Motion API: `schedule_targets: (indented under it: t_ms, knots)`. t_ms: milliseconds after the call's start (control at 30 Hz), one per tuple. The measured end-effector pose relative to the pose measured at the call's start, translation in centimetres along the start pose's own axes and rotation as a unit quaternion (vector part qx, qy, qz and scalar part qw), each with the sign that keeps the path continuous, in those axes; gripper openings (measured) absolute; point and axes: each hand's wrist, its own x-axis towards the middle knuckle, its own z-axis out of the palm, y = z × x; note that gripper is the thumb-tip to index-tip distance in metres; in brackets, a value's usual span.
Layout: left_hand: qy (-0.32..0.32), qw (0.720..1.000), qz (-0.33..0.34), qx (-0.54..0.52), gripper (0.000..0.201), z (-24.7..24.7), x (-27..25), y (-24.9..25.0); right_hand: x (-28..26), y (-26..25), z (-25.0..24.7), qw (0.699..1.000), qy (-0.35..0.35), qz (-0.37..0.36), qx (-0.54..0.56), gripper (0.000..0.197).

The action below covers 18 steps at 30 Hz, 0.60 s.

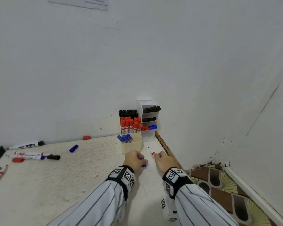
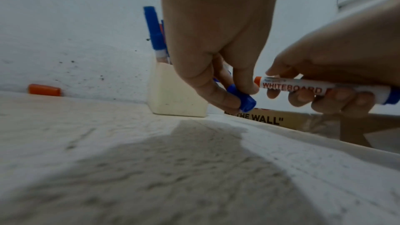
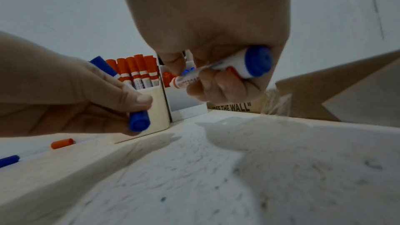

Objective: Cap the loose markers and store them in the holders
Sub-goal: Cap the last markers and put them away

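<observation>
My right hand grips an uncapped whiteboard marker with a white barrel, an orange-red collar and a blue butt end; its black tip points toward the holders. My left hand pinches a blue cap just left of it, apart from the tip. In the left wrist view the blue cap sits below and left of the marker. Behind both hands stand a cream holder with blue, red and black markers and a white tiered holder.
Loose on the table at the left lie a black marker, two more markers, a black cap, red caps and a blue cap. A cardboard box borders the right edge.
</observation>
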Motion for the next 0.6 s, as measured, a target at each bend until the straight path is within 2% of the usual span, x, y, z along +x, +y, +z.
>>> schedule_targets:
  t_ms: [133,300,433,600]
  knots:
    - [0.056,0.995,-0.052,-0.061,0.026,-2.6,-1.5,-1.8,-0.9,-0.6,1.4,0.998,-0.037,-0.041,0.014,0.026]
    - [0.114,0.984,-0.073,-0.112,0.020,-5.7,-3.6,-3.2,-2.2,-1.7,2.8,0.989,-0.078,-0.121,0.017,0.023]
    - [0.086,0.994,-0.012,-0.073,0.022,-8.3,-5.3,-4.0,-2.8,-3.2,3.8,0.977,-0.103,-0.184,0.019,0.018]
    - [0.042,0.999,0.021,-0.003,0.020,-10.6,-7.0,-4.8,-3.5,-4.8,5.0,0.960,-0.127,-0.243,-0.056,0.015]
